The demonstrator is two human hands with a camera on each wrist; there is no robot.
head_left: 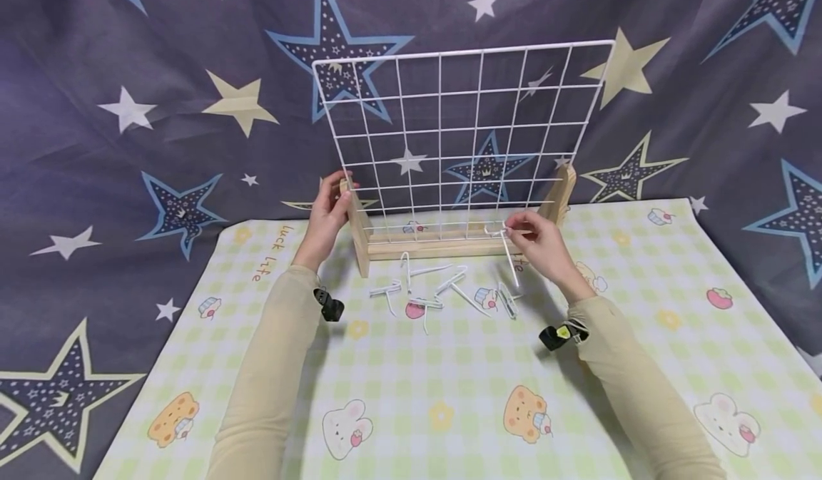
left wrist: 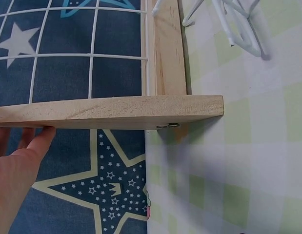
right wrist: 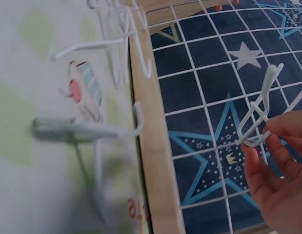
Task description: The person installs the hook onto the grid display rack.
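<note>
A white wire grid panel [head_left: 440, 123] stands in a pale wooden base [head_left: 437, 249] with upright side boards. My left hand [head_left: 329, 212] holds the left side board [head_left: 357, 227] near its top. In the left wrist view, fingertips of that hand [left wrist: 19, 165] touch the board's outer face [left wrist: 107, 114]. My right hand [head_left: 536, 241] pinches a white wire hook [head_left: 510, 255] in front of the lower right of the grid. In the right wrist view, the hook [right wrist: 260, 114] sits between thumb and fingers; whether it touches the grid I cannot tell.
Several more white wire hooks [head_left: 464, 296] lie scattered on the checked tablecloth [head_left: 443, 366], just in front of the base. Behind the grid hangs a dark star-patterned cloth [head_left: 212, 31]. The right side board [head_left: 560, 193] stands close to my right hand.
</note>
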